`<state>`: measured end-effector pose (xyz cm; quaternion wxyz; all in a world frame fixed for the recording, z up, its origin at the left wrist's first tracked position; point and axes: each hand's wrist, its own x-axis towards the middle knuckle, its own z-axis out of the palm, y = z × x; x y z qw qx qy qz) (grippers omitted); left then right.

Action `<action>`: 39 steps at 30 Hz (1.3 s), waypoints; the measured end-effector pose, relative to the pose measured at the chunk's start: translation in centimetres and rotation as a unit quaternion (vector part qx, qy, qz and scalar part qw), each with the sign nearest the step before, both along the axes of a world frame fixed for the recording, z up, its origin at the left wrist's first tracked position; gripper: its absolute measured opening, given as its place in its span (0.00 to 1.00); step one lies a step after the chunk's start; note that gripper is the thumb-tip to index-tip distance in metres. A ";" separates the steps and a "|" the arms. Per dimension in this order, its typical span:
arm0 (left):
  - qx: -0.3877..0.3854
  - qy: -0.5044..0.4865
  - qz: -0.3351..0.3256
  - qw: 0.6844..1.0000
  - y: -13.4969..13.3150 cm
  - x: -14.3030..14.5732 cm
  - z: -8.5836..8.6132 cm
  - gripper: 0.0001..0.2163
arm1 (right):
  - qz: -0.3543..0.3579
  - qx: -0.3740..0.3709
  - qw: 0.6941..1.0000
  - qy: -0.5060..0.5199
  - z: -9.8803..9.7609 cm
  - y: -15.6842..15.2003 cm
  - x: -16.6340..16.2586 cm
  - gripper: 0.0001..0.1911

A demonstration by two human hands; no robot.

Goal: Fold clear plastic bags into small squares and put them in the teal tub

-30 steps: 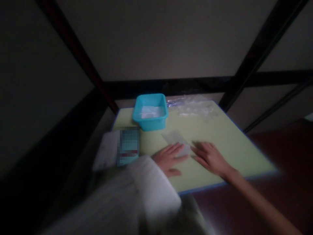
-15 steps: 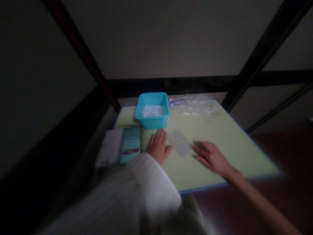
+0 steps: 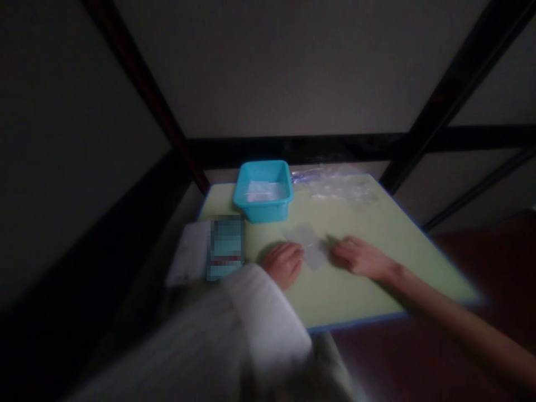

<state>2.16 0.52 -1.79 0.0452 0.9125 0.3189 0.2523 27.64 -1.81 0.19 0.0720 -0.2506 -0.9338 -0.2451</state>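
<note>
A small clear plastic bag [image 3: 315, 255] lies flat on the yellow-green tabletop [image 3: 347, 307], between my two hands. My left hand [image 3: 285, 263], in a pale sleeve, has its fingers curled over the bag's left edge, with the thumb below them. From the right, my right hand [image 3: 352, 255] rests on the table with bent, closed fingers close to the bag's right corner. Whether those fingertips pinch the corner is hidden.
A turquoise plastic basket [image 3: 268, 211] holding white, flat packets [image 3: 262, 191] stands beyond my left hand. Crumpled clear plastic [image 3: 343, 187] covers the far right. At left are a blurred-out teal object [image 3: 226, 251] and a white sheet [image 3: 190, 254]. A wall [image 3: 293, 72] rises behind.
Both hands have gone from outstretched fingers to curled ones. My left hand has moved right and nearer onto the bag; my right hand has drawn its fingers in beside the bag's corner.
</note>
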 end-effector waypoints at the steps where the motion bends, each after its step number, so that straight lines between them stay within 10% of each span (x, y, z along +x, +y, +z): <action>1: -0.001 0.000 -0.002 1.000 0.0 0.0 0.1 0.10 | 0.002 -0.003 1.000 -0.002 -0.1 0.1 0.0 0.16; 22: -0.011 0.055 -0.049 0.997 -0.3 0.1 0.1 0.14 | -0.037 -0.245 0.945 0.214 -1.4 -0.5 -0.6 0.14; 33: -0.026 0.029 -0.020 0.999 0.1 0.7 -0.5 0.10 | -0.015 -0.257 0.940 0.225 -2.0 0.0 -0.5 0.15; 39: -0.111 -0.060 -0.005 0.992 0.3 0.4 -0.4 0.10 | -0.091 -0.389 0.842 0.363 -1.6 1.1 -1.0 0.08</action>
